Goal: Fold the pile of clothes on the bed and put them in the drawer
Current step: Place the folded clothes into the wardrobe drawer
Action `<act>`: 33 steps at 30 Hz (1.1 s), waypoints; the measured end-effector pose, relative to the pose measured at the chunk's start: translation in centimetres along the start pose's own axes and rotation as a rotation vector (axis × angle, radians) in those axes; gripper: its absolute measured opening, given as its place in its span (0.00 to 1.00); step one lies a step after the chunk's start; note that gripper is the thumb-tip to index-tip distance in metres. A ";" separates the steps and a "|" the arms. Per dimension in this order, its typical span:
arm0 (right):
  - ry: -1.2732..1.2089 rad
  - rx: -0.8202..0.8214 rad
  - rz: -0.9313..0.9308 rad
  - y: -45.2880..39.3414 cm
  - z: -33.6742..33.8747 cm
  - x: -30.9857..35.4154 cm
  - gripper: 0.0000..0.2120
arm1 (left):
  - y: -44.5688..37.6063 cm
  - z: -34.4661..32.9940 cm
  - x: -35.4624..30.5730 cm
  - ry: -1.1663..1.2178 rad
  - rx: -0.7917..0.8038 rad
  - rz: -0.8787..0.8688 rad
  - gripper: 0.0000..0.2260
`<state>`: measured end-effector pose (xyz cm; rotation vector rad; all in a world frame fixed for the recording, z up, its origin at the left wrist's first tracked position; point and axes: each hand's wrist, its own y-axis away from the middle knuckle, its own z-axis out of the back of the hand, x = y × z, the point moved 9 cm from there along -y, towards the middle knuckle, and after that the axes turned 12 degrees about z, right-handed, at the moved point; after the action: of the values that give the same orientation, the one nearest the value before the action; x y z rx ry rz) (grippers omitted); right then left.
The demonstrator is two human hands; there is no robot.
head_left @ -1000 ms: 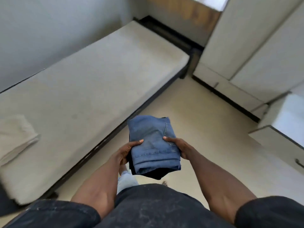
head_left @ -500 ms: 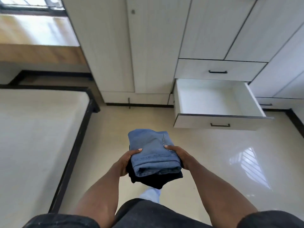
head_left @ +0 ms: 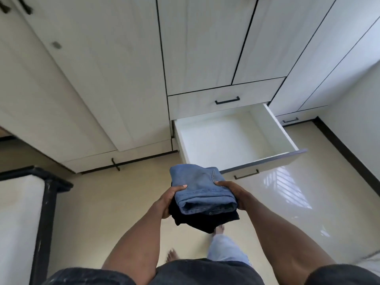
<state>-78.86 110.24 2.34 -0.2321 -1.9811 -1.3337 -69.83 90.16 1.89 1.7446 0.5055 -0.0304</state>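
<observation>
Because both sets of fingers [head_left: 182, 187] only clamp the folded jeans [head_left: 200, 188] and dark garment [head_left: 205, 220], the stack could splay before reaching the open drawer [head_left: 275, 128] beyond them.

Blue jeans [head_left: 200, 186] over a black garment [head_left: 205, 220] — white drawer [head_left: 226, 138], cream floor [head_left: 98, 202].

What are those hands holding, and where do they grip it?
A folded stack, blue jeans over a dark garment, gripped at its sides by the left hand and right hand.
</observation>
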 end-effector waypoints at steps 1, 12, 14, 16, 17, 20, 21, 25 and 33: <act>0.001 -0.009 -0.008 -1.0 1.1 1.3 0.23 | -0.9 -0.6 -1.7 0.000 -0.005 0.006 0.26; 0.131 -0.031 -0.146 -20.2 15.0 14.4 0.28 | -14.8 -5.6 -19.9 0.131 -0.128 0.125 0.21; 0.172 -0.005 -0.148 -24.8 16.9 15.6 0.27 | -18.9 -4.9 -22.3 0.142 -0.173 0.132 0.23; 0.196 -0.017 -0.129 -28.0 17.9 16.2 0.24 | -21.7 -3.9 -23.6 0.162 -0.203 0.134 0.24; 0.197 -0.018 -0.123 -29.6 18.3 16.3 0.24 | -23.0 -3.3 -24.1 0.193 -0.214 0.132 0.24; 0.228 -0.045 -0.102 -34.8 19.4 15.1 0.30 | -27.6 -1.3 -25.0 0.260 -0.298 0.079 0.19; 0.283 -0.071 -0.082 -35.9 19.6 14.7 0.31 | -28.5 -0.3 -25.1 0.215 -0.395 0.045 0.18; 0.954 0.083 0.076 -39.2 17.8 13.0 0.41 | -30.8 0.2 -25.7 -0.461 -0.722 -0.063 0.32; 1.290 0.412 -0.042 -38.6 14.1 8.6 0.35 | -33.7 -4.4 -22.9 -0.976 -0.515 0.069 0.29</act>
<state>-111.50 103.05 -23.13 0.7062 -1.0571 -0.6949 -103.39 92.03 -21.56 1.0574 -0.2566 -0.6161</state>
